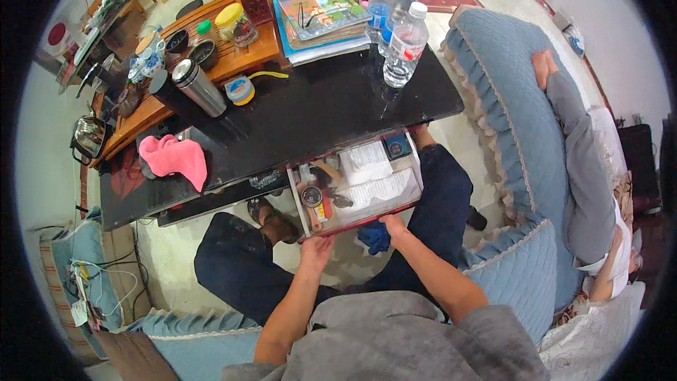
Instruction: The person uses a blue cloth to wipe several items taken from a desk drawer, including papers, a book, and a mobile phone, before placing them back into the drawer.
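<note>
An open drawer (349,212) juts out from under the black tabletop (317,95), over the floor between my knees. My left hand (317,251) grips its red front edge near the left corner. Farther right on the same edge, my right hand (394,226) has hold too, fingers partly hidden. Inside lie printed paper sheets (378,188), a small white box-like stack (365,161), a dark blue box (396,146) and a round dark-faced item (311,197) among small tools. A crumpled blue cloth (374,238) shows below the drawer, beside my right hand.
On the tabletop are a pink cloth (174,159), a steel flask (200,87), a tape roll (240,90), stacked books (322,16), several plastic bottles (406,45) and a wooden tea tray (264,47). A person's legs (587,169) rest on the blue sofa (508,90) at right.
</note>
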A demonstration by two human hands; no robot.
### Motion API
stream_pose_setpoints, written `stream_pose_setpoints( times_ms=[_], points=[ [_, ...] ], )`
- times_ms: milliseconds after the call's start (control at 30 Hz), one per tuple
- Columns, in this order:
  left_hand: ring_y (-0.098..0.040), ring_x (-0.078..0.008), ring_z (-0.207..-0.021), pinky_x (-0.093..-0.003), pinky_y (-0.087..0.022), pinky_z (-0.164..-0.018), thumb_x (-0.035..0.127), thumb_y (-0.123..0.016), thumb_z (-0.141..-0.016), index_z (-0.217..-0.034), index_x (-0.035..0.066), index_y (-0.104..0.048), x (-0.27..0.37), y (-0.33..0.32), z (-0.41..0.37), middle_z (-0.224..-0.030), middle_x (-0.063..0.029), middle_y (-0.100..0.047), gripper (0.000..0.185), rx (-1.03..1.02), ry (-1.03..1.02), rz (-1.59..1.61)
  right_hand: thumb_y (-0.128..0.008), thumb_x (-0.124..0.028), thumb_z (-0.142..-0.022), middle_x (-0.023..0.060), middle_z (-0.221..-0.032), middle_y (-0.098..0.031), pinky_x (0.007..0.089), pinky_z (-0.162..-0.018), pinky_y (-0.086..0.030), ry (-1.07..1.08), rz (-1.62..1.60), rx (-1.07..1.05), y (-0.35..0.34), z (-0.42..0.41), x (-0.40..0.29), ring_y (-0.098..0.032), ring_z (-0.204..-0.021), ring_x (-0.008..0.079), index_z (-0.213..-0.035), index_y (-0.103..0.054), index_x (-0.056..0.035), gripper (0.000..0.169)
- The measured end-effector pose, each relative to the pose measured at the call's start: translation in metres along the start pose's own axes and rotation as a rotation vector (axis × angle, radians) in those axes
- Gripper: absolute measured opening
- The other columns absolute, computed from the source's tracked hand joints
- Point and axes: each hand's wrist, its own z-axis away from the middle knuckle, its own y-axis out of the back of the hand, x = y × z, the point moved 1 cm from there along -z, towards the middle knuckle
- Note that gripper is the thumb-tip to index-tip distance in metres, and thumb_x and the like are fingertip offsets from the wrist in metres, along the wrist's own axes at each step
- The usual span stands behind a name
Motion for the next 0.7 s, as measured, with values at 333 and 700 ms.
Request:
stream_pose_setpoints(
  times_ms=[333, 700],
  points=[
    [-0.062, -0.0322, -0.081, -0.0425, -0.057, -0.070, 0.003, -0.051, -0.082, -0.101, -0.003, -0.047, 0.010, -0.010, -0.043, -0.093, -0.0188, -0.058, 0.021, 0.216, 0.096, -0.098, -0.058, -0.014, -0.083, 0.0157, -0.101, -0.064, 0.0395, -0.073, -0.051, 0.130, 0.170, -0.035, -0.005, -0.086, 0.038, -0.063, -0.085, 0.0290, -0.111, -0.057, 0.0045, 0.034],
    [-0.061, -0.0339, -0.053, -0.0400, -0.055, -0.045, 0.007, -0.052, -0.083, -0.092, -0.007, -0.051, 0.020, 0.040, -0.100, -0.078, -0.0217, -0.062, 0.016, 0.351, 0.081, -0.178, -0.048, -0.014, -0.089, 0.0175, -0.096, -0.062, 0.0425, -0.066, -0.052, -0.081, 0.005, 0.071, -0.023, -0.080, 0.039, -0.062, -0.078, 0.0286, -0.111, -0.053, 0.0066, 0.031]
  ],
)
